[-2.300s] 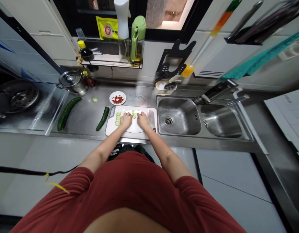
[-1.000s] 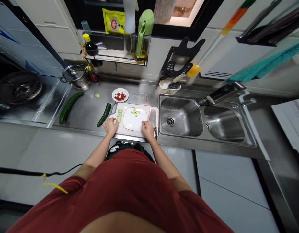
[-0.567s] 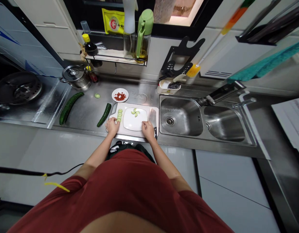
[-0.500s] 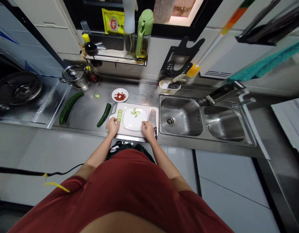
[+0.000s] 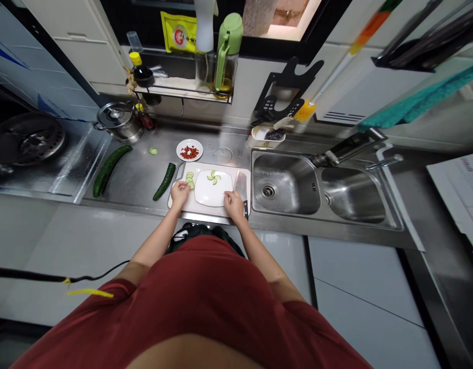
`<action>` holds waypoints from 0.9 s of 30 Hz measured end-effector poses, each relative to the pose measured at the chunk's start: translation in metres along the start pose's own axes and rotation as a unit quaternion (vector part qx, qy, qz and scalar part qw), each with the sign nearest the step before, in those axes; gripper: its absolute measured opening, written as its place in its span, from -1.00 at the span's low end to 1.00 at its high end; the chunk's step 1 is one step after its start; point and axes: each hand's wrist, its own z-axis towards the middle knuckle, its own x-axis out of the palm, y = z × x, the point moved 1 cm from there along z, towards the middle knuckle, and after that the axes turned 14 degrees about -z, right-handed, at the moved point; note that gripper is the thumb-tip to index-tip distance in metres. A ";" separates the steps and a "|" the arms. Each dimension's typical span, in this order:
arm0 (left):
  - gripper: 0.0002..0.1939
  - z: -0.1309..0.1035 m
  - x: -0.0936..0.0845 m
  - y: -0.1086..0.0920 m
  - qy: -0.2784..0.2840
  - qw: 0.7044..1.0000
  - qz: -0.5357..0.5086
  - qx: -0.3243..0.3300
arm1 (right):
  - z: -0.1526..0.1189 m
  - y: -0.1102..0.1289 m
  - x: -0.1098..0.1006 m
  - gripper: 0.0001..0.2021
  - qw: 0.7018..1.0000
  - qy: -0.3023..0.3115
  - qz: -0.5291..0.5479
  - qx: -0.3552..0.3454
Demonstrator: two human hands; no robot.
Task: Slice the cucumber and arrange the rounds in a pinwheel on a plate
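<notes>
A white square plate (image 5: 209, 195) rests on a pale cutting board (image 5: 196, 209), with several cucumber slices (image 5: 213, 177) fanned out near its far edge. Left of the plate, more cucumber slices (image 5: 189, 176) lie in a row on the board. The fingers of my left hand (image 5: 180, 194) are pinched together at the near end of this row, on a cucumber slice. My right hand (image 5: 233, 205) has its fingers curled, thumb and forefinger at the plate's right rim. A kitchen knife (image 5: 241, 180) lies beside it, its black handle partly behind the hand.
A cut cucumber (image 5: 164, 181) and a whole cucumber (image 5: 110, 169) lie to the left, with a cucumber end (image 5: 153, 151) behind. A small dish of chopped red pieces (image 5: 189, 150) stands behind the board. The double sink (image 5: 286, 182) is right; a lidded pot (image 5: 119, 122) stands back left.
My left hand has moved slightly away from me and to the right along the slice row, and its fingers have drawn together. My right hand stays at the plate's rim.
</notes>
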 end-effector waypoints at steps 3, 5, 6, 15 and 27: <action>-0.73 -0.001 0.006 -0.017 0.011 0.989 -0.147 -0.026 | 0.000 0.002 -0.002 -0.64 1.000 0.003 0.001 -0.001; -0.70 -0.005 0.009 -0.030 0.025 0.981 -0.190 -0.038 | 0.001 0.004 -0.005 -0.65 1.000 0.002 0.004 -0.004; -0.68 -0.006 0.011 -0.036 0.036 0.978 -0.200 -0.042 | 0.002 0.006 -0.007 -0.65 1.000 0.000 0.008 -0.007; -0.68 -0.019 0.024 -0.086 0.118 0.958 -0.256 -0.051 | 0.027 0.036 -0.046 -0.69 0.994 -0.043 0.100 -0.033; -0.65 -0.035 0.037 -0.128 0.240 0.940 -0.228 0.083 | 0.054 0.069 -0.094 -0.79 0.963 -0.059 0.236 -0.119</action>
